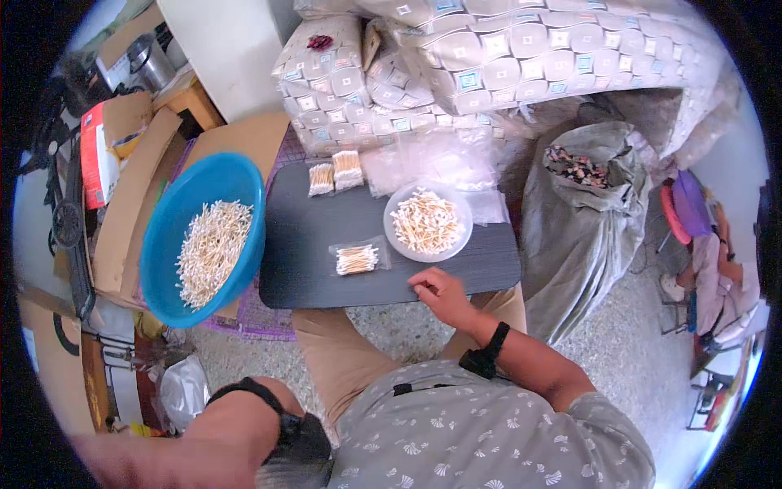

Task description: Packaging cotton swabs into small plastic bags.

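Observation:
My right hand [441, 295] is at the near edge of the dark grey table [318, 228], fingers curled in, with nothing showing in them. Just beyond it stands a translucent white bowl [393, 238] heaped with cotton swabs [425, 222]. To the hand's left, a small bundle of cotton swabs [357, 259] lies on or in a clear plastic bag [383, 254]. Two more swab packs [347, 169] sit side by side at the table's far left. My left arm [228, 432] is bent at the lower left and blurred; its hand is out of view.
A large blue basin [155, 269] with many swabs tilts against the table's left side. Clear plastic bags [432, 159] cover the table's far edge. A grey sack [562, 220] stands at right, a patterned sofa [521, 57] behind. Cardboard [130, 220] lines the left; a person [717, 277] sits far right.

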Available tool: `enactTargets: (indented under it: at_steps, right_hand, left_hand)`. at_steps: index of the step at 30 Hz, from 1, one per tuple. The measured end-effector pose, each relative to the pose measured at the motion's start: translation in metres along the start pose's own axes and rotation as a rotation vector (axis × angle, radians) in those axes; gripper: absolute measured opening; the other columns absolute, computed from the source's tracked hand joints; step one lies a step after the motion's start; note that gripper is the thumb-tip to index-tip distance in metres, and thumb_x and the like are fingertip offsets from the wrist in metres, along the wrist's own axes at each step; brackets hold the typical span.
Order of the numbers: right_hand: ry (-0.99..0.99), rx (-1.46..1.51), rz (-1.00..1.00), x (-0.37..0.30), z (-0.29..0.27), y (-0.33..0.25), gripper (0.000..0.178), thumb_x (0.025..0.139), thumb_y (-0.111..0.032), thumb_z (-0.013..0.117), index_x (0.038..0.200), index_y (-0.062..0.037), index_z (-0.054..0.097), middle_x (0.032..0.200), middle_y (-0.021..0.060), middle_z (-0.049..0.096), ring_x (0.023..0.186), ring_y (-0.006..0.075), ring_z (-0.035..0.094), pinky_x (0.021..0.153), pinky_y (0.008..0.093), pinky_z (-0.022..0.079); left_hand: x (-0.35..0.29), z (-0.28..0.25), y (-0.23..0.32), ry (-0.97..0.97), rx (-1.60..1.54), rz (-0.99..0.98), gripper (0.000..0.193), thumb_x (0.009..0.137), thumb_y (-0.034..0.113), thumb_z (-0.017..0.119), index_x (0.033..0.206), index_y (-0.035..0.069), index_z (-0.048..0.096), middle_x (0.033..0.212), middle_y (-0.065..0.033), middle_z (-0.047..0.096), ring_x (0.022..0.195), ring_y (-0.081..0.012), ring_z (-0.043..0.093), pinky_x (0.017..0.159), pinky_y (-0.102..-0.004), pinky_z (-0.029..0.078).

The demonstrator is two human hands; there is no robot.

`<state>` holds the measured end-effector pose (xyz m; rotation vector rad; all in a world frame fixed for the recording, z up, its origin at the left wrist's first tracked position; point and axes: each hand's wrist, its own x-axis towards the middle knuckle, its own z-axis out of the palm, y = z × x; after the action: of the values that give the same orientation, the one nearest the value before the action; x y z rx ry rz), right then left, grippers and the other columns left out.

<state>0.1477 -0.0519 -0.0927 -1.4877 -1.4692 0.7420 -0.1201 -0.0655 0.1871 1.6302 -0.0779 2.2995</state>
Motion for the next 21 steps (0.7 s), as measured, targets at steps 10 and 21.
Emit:
enactTargets:
  at_steps: [10,21]
  right_hand:
    - [-0.158,0.012,-0.011,0.01,-0.044,-0.042,0.015,0.086,-0.014,0.057,0.097,-0.0054,0.062,0.087,0.0117,0.06,0.076,0.0232,0.059,0.067,0.0323,0.047]
    - [0.094,-0.26,-0.175,0.076,-0.104,-0.025,0.015,0.081,-0.01,0.058,0.095,-0.0044,0.062,0.089,0.0151,0.061,0.081,0.0322,0.059,0.073,0.0384,0.048]
  left_hand:
    - [-0.017,-0.069,0.023,0.144,-0.155,0.065,0.015,0.085,0.015,0.051,0.09,0.003,0.058,0.091,-0.0113,0.056,0.089,-0.0223,0.053,0.079,-0.037,0.043]
    - [-0.035,-0.105,0.029,0.268,-0.213,0.103,0.015,0.084,0.015,0.052,0.09,0.003,0.058,0.091,-0.0113,0.056,0.09,-0.0225,0.053,0.079,-0.0374,0.043]
